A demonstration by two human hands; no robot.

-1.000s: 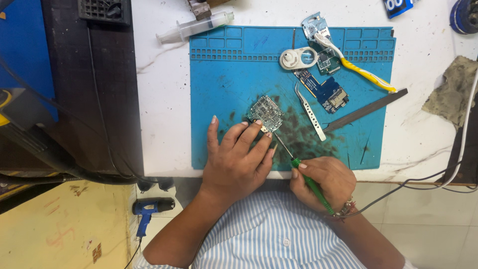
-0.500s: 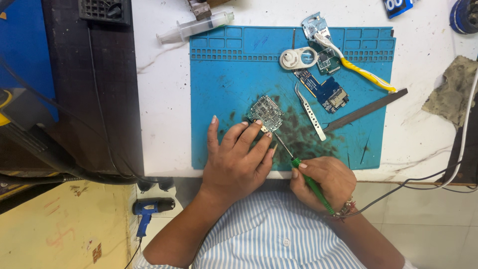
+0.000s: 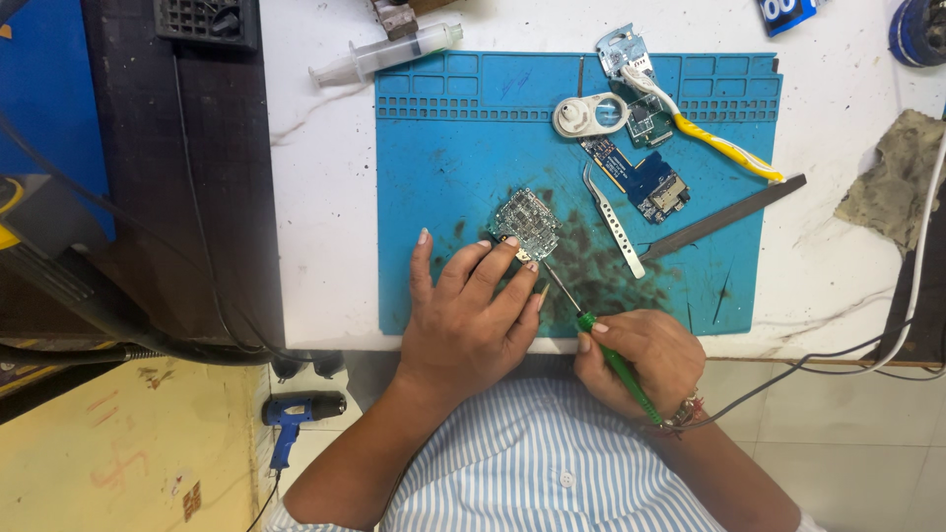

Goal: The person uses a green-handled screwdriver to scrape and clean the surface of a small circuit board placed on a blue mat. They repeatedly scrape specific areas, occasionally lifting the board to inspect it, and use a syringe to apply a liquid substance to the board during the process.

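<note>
A blue silicone repair mat [image 3: 453, 148] is covering the white bench. The left hand [image 3: 471, 313] is lying on it, fingers spread, fingertips pinning a small circuit board [image 3: 527, 223] at its near edge. The right hand [image 3: 642, 357] is pinching a green-handled soldering iron [image 3: 591, 330], tip meeting that edge. The board looks light, stiff and fragile; edges seem the safest hold.

On a blue work mat [image 3: 453, 148], the left hand [image 3: 471, 315] lies flat, fingertips pinning a small circuit board [image 3: 527, 223]. The right hand [image 3: 641, 357] grips a green-handled soldering iron [image 3: 616, 365] — its tip meets the board's lower edge. Tweezers [image 3: 613, 222], a second board [image 3: 645, 180] and a syringe [image 3: 384, 54] lie nearby — untouched.
</note>
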